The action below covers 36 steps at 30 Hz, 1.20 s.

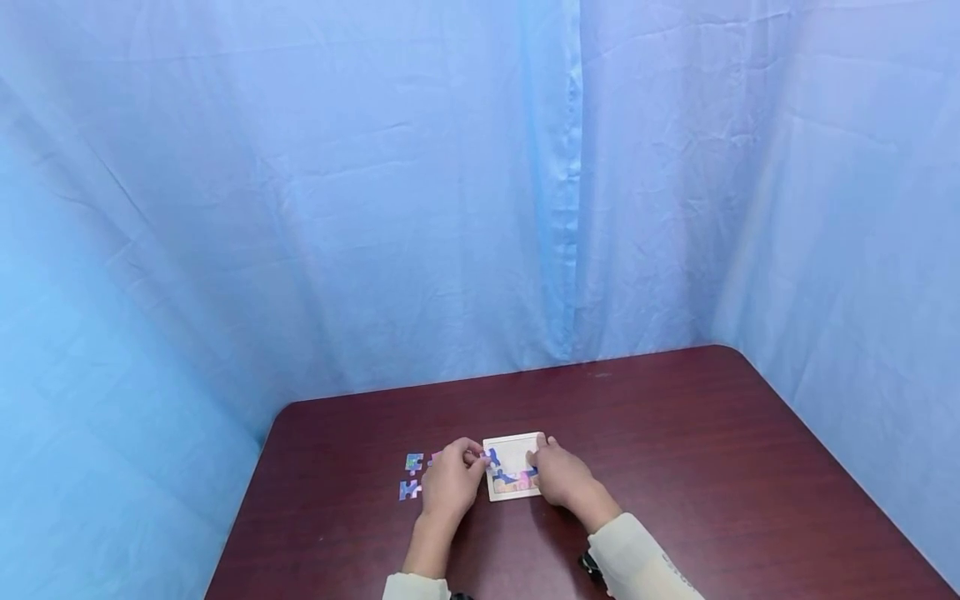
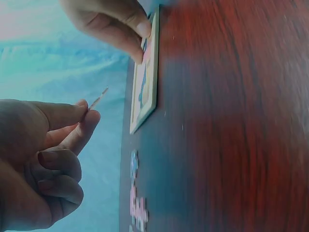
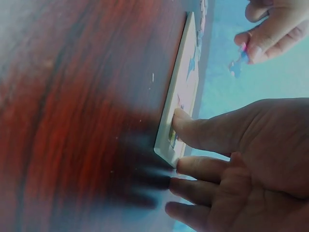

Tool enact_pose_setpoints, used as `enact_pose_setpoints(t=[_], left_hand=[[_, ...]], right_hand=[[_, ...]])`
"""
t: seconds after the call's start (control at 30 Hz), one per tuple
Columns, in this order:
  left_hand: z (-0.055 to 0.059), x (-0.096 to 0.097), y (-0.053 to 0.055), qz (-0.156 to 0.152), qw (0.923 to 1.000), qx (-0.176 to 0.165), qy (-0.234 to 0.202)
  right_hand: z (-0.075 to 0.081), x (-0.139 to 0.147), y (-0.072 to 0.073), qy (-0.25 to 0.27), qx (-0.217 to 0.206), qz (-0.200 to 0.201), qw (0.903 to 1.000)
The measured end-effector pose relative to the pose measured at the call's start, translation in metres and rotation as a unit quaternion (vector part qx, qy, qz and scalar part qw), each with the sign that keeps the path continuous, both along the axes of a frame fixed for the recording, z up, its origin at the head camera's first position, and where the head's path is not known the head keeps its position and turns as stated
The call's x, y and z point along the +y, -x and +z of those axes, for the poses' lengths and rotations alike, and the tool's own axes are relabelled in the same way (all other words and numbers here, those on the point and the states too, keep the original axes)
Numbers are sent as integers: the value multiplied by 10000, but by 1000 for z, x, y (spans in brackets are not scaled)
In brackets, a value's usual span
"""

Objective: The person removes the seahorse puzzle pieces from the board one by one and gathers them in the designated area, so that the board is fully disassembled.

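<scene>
My left hand (image 1: 450,479) pinches a small jigsaw piece (image 3: 236,66) between thumb and fingertips, raised by the left side of a square puzzle tray (image 1: 513,437). Edge-on, the same piece looks thin in the left wrist view. Blue, pink and tan pieces (image 1: 514,483) fill the near part of the tray; its pale base shows farther back. My right hand (image 1: 564,477) holds the tray's right side, thumb over the rim and a finger against the outer edge. Its other fingers extend beside the tray in the right wrist view.
Loose jigsaw pieces (image 1: 409,490) lie left of the tray, some partly hidden behind my left hand. Everything rests on a dark red wooden table (image 1: 675,433). Blue curtains (image 1: 420,208) hang behind the table and at both sides.
</scene>
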<state>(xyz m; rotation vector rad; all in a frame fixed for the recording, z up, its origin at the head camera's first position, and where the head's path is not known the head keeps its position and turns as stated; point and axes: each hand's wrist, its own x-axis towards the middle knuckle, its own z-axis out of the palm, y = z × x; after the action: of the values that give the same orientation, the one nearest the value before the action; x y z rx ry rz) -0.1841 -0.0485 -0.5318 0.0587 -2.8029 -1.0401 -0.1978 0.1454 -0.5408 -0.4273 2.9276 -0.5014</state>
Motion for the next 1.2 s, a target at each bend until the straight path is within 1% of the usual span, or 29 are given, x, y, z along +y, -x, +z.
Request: enact_pose_setpoints(t=[0.2, 0.27, 0.37, 0.5, 0.7, 0.87, 1.0, 1.07, 1.2], left_hand=[[-2, -15, -2, 160, 9999, 28, -30], [-2, -19, -4, 176, 9998, 66, -16], [-3, -22, -7, 180, 9998, 29, -2], [-4, -25, -9, 221, 9996, -31, 145], [-5, -27, -10, 365, 9982, -79, 468], [-10, -28, -9, 378, 9974, -190, 581], [-13, -29, -8, 386, 9970, -236, 633], [-13, -29, -7, 402, 9968, -247, 652], [-13, -30, -6, 418, 9963, -264, 699]], right_hand=[[1, -2, 0, -96, 54, -33, 9999], [2, -1, -1, -108, 77, -47, 9999], [1, 1, -1, -146, 47, -117, 9998], [-1, 4, -2, -91, 35, -202, 9997], [-3, 8, -2, 172, 49, -264, 9995], [-2, 9, -3, 262, -58, -322, 9991], [-2, 9, -3, 247, 27, -297, 9992], [-2, 9, -3, 236, 55, -271, 9993], [-2, 9, -1, 214, -25, -210, 9995]])
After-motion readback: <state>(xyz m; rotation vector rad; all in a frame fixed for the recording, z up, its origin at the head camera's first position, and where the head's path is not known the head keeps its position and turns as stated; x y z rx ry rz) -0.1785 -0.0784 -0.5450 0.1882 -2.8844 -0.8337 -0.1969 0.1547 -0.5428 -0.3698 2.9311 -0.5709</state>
